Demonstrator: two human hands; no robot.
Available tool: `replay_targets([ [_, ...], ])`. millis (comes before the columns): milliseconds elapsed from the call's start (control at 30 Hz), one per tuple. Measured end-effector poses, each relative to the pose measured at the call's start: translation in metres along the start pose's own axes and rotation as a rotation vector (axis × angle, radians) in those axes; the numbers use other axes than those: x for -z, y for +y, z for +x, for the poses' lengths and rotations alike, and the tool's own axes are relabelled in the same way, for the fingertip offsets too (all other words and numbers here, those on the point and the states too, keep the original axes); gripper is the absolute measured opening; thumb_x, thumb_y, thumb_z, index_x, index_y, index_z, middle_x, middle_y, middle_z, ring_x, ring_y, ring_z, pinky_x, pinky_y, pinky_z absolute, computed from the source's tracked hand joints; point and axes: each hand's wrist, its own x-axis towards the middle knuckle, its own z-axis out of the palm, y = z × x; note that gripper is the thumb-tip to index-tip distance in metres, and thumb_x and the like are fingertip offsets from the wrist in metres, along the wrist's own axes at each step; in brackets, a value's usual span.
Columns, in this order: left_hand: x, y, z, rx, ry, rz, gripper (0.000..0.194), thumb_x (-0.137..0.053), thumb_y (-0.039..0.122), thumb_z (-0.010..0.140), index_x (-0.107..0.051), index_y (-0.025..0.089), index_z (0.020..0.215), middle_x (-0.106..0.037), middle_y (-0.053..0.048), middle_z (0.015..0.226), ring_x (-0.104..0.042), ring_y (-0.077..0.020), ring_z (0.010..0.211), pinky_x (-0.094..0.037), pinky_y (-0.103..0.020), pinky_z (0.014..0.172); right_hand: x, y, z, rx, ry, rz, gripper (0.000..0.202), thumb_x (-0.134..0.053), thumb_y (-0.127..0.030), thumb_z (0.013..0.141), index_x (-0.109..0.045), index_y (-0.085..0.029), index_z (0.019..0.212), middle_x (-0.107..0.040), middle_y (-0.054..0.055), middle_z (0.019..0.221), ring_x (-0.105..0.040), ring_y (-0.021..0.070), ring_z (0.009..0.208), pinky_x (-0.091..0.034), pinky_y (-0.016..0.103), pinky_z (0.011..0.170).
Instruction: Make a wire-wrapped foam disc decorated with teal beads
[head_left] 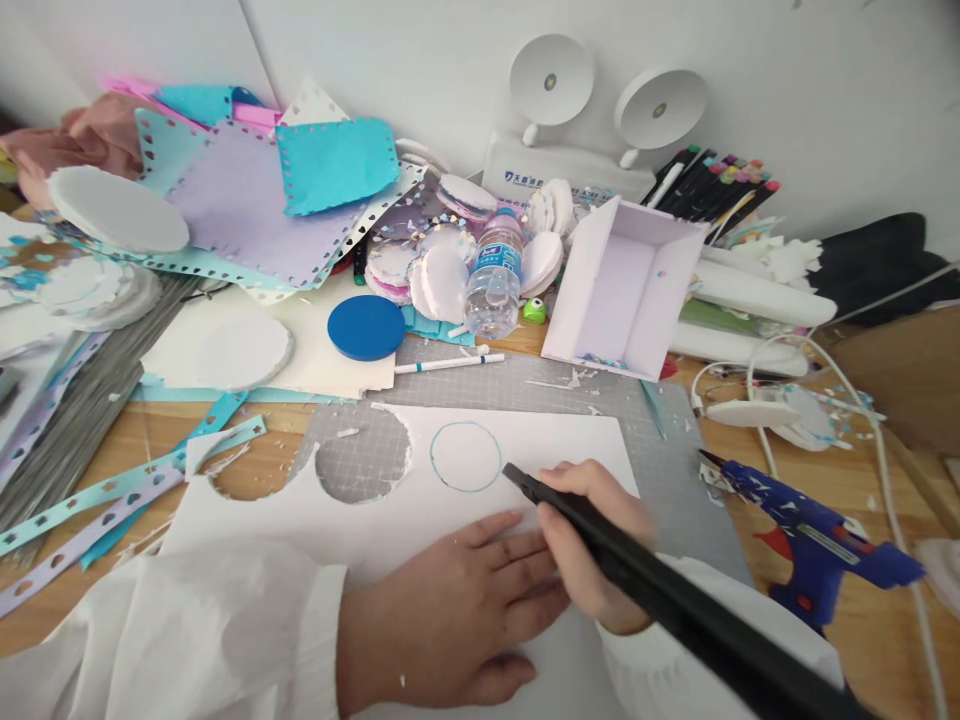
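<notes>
A white foam sheet (405,540) lies on the grey cutting mat (660,470), with round cut-outs along its far edge. On it is a circle drawn in blue-green line (465,456). My left hand (465,605) rests flat on the sheet with fingers stretched out, just below the circle. My right hand (596,535) is closed around a long black tool (622,565), a slim cutter-like shape whose blade I cannot make out. Its tip stands at the circle's right edge; whether it touches the sheet I cannot tell.
Behind the sheet stand a blue round disc (366,328), a white marker (450,364), a water bottle (496,275) and an open white box (622,290). A blue glue gun (810,540) and a white cable (874,420) lie right. Patterned paper strips (135,490) lie left.
</notes>
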Motion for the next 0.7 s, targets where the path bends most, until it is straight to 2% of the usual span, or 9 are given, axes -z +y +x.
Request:
replay_targets([
  [67, 0.001, 0.001, -0.001, 0.005, -0.018, 0.027, 0.051, -0.035, 0.039, 0.096, -0.035, 0.012, 0.139, -0.037, -0.011, 0.148, -0.025, -0.0231, 0.141, -0.010, -0.041, 0.119, 0.005, 0.007, 0.001, 0.004, 0.057, 0.090, 0.012, -0.051, -0.015, 0.083, -0.055, -0.023, 0.090, -0.051, -0.001, 0.063, -0.049, 0.0141, 0.052, -0.041, 0.028, 0.048],
  [133, 0.002, 0.002, -0.001, 0.002, -0.026, 0.049, 0.053, -0.034, 0.039, 0.096, -0.032, 0.012, 0.141, -0.037, -0.011, 0.148, -0.026, -0.0231, 0.140, -0.011, -0.041, 0.118, 0.009, 0.014, 0.006, -0.018, 0.030, 0.178, 0.009, -0.052, -0.019, 0.083, -0.056, -0.023, 0.091, -0.055, 0.001, 0.069, -0.053, 0.0159, 0.058, -0.043, 0.029, 0.052],
  [267, 0.001, 0.003, -0.001, 0.003, 0.017, 0.081, 0.053, -0.037, 0.040, 0.095, -0.036, 0.011, 0.140, -0.043, -0.011, 0.144, -0.029, -0.0249, 0.139, -0.013, -0.041, 0.117, 0.011, 0.023, 0.018, -0.058, -0.303, 0.317, 0.011, -0.051, -0.021, 0.086, -0.056, -0.022, 0.095, -0.059, 0.003, 0.079, -0.057, 0.0165, 0.068, -0.047, 0.030, 0.060],
  [333, -0.001, 0.003, -0.001, 0.005, 0.035, 0.088, 0.053, -0.037, 0.040, 0.095, -0.037, 0.011, 0.139, -0.045, -0.010, 0.143, -0.030, -0.0256, 0.138, -0.012, -0.041, 0.117, 0.010, 0.024, 0.021, -0.044, -0.404, 0.364, 0.013, -0.050, -0.019, 0.087, -0.055, -0.021, 0.098, -0.058, 0.003, 0.080, -0.057, 0.0163, 0.070, -0.047, 0.031, 0.063],
  [500, -0.003, 0.003, -0.001, 0.004, 0.033, 0.088, 0.053, -0.039, 0.041, 0.094, -0.038, 0.011, 0.138, -0.048, -0.011, 0.139, -0.036, -0.0245, 0.134, -0.015, -0.039, 0.116, 0.007, 0.023, 0.024, 0.001, -0.490, 0.408, 0.019, -0.049, -0.014, 0.087, -0.056, -0.021, 0.104, -0.058, 0.004, 0.082, -0.057, 0.0162, 0.073, -0.047, 0.031, 0.066],
  [700, -0.003, 0.004, -0.002, 0.010, 0.032, 0.107, 0.053, -0.038, 0.041, 0.095, -0.038, 0.011, 0.138, -0.048, -0.011, 0.139, -0.036, -0.0246, 0.134, -0.013, -0.039, 0.116, 0.008, 0.026, 0.026, 0.028, -0.521, 0.408, 0.017, -0.052, -0.021, 0.088, -0.058, -0.021, 0.104, -0.061, 0.006, 0.083, -0.058, 0.0171, 0.075, -0.049, 0.030, 0.067],
])
